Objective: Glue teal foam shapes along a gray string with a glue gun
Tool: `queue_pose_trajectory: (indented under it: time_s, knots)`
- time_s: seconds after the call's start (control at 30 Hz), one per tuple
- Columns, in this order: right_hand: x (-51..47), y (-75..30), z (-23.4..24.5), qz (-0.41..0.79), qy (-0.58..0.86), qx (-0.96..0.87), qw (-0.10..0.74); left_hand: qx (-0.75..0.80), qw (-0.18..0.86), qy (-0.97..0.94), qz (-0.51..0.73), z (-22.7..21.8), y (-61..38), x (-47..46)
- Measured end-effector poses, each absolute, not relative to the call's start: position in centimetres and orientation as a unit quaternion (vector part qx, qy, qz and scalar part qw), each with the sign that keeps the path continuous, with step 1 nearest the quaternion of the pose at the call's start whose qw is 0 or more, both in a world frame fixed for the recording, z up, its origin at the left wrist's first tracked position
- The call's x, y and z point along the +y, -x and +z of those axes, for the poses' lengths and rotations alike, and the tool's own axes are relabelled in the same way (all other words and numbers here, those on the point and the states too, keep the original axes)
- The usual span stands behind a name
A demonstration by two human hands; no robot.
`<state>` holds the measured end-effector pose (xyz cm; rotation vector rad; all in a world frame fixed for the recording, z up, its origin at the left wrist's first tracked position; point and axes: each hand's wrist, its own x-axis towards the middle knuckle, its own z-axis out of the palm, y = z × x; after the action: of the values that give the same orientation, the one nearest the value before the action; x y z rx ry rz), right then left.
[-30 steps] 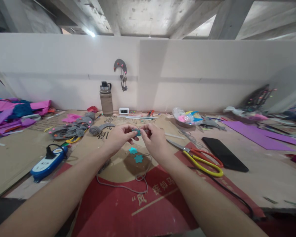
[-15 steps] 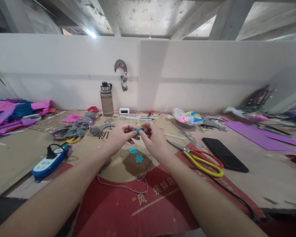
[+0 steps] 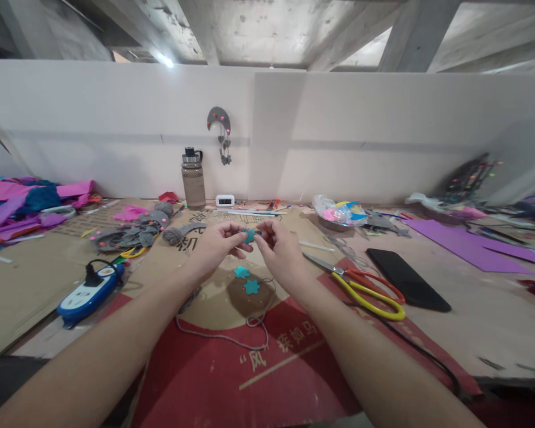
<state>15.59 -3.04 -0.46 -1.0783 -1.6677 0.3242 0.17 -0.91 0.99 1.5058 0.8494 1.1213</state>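
While both forearms are reaching out over the workbench, the left hand (image 3: pixel 216 246) and the right hand (image 3: pixel 282 252) are meeting in mid-air above its middle. Each hand is pinching the same small teal felt piece (image 3: pixel 249 235) between thumb and forefinger, and the other fingers are curling loosely underneath. That piece is hanging clear of the surface, between the two sets of fingertips, and it is too small to make out its exact shape.

Just below the hands, two teal felt flowers (image 3: pixel 246 279) are lying side by side on a brown patch of the red printed cardboard sheet (image 3: pixel 294 368). A grey cord (image 3: pixel 223 337) is looping around them and trailing toward the left forearm. Near the right wrist, scissors with yellow and red handles (image 3: pixel 361 285) are lying with their blades pointing toward the hands, and a black phone (image 3: pixel 408 271) is resting just beyond them. Well to the left, a blue and white power strip (image 3: pixel 89 288) is sitting with a black plug in it, and grey felt cut-outs (image 3: pixel 125 235) are piling up behind it. A brown water bottle (image 3: pixel 193 178) and a small white clock (image 3: pixel 224 200) are standing against the back wall, where a grey felt moon ornament (image 3: pixel 218 122) is hanging. Purple felt sheets (image 3: pixel 463 244) are lying far to the right.
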Motion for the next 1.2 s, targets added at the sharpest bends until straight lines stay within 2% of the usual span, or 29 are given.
queue_pose_trajectory:
  time_s: [0.13, 0.3, 0.43, 0.63, 0.77, 1.03, 1.2]
  knots:
    - [-3.3, -15.4, -0.4, 0.187, 0.430, -0.696, 0.544, 0.362, 0.508, -0.617, 0.480, 1.0, 0.0, -0.8]
    - [-3.1, -15.7, -0.6, 0.345, 0.423, -0.674, 0.497, 0.365, 0.428, -0.630, 0.536, 1.2, 0.3, -0.7]
    - [-2.6, -16.1, -0.8, 0.342, 0.447, -0.700, 0.440, 0.356, 0.408, -0.617, 0.571, 1.2, 0.5, -0.4]
    - [-2.8, -15.6, -0.6, 0.410, 0.392, -0.668, 0.482, 0.338, 0.432, -0.601, 0.581, 1.2, 0.4, -0.5]
    - [-3.5, -15.1, -0.3, 0.394, 0.372, -0.677, 0.498, 0.337, 0.429, -0.597, 0.588, 1.3, 0.4, -0.7]
    - [-4.1, -14.1, -0.3, 0.417, 0.384, -0.696, 0.440, 0.322, 0.488, -0.565, 0.582, 1.2, 0.1, -0.8]
    - [-3.5, -14.5, -1.0, 0.460, 0.429, -0.685, 0.366, 0.295, 0.545, -0.529, 0.579, 1.4, 0.1, -0.7]
